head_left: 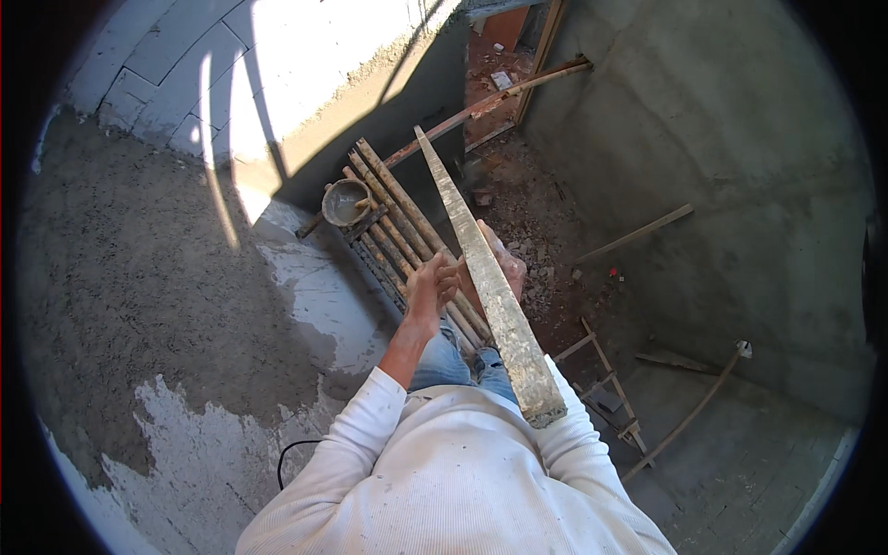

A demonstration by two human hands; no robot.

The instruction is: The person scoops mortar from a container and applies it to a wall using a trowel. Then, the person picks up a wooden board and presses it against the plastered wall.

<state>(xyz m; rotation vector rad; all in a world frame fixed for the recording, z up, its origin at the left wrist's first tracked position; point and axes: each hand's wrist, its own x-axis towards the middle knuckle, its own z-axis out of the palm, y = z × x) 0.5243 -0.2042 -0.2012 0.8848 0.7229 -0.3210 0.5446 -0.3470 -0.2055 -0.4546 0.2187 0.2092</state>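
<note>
A long mortar-crusted straightedge (483,254) slants across the middle, its near end over my right sleeve and its far end beyond the poles. My right hand (510,265) is closed around it from beneath, showing on both sides of the board; the board hides much of the palm. Just left of the straightedge is my left hand (431,285), with loosely curled fingers and nothing visible in them. A small gap seems to separate it from the board. Below both hands lies a platform of wooden poles (400,227), with my jeans-clad legs over its near end.
A round mortar bucket (347,202) sits at the platform's left side. Partly coated wet plaster (166,277) covers the left wall. Rubble (541,268) lies on the floor far below. A wooden ladder (615,384) and leaning poles stand by the right wall (740,185).
</note>
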